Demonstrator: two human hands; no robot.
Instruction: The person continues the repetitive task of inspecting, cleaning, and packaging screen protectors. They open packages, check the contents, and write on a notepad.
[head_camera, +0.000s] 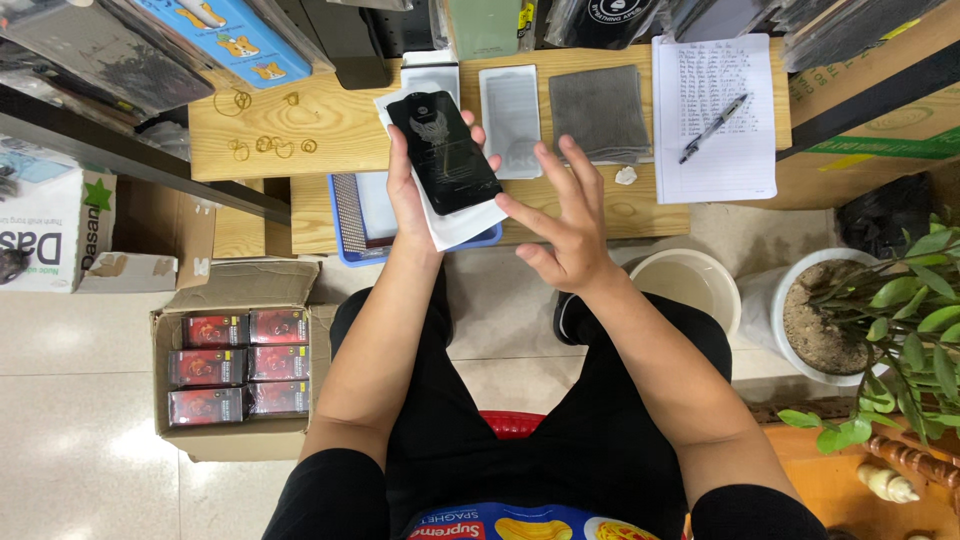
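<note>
- Phone-shaped black glass panel (443, 152) sits in my left hand (410, 190), backed by a white sheet (462, 225) that shows past its lower edge.
- Its long axis runs from lower right to upper left, tilted slightly left of straight away from me; the upper end lies over the wooden table (330, 125), the lower end over the table's near edge.
- I see my left hand grasping the panel and sheet together, thumb on the left edge, fingertips showing at the right edge.
- My right hand (565, 225) is released, fingers spread, holding nothing; its index fingertip is at the lower right corner of the white sheet, and I cannot tell whether it touches.
- Under the panel, at the table's near edge, a blue tray (350, 215) juts out toward me.
- On the table right of the panel: a clear film in a white frame (510, 120), just beside; then a grey cloth (598, 112); then a written paper (715, 115) with a pen (714, 128).
- Left of the panel on the table, loose gold rings (270, 145) lie well apart from it.
- Below the table's left side, a cardboard box (235, 360) of red packs stands on the floor; a white bucket (690, 285) and a potted plant (900, 320) stand to the right.
</note>
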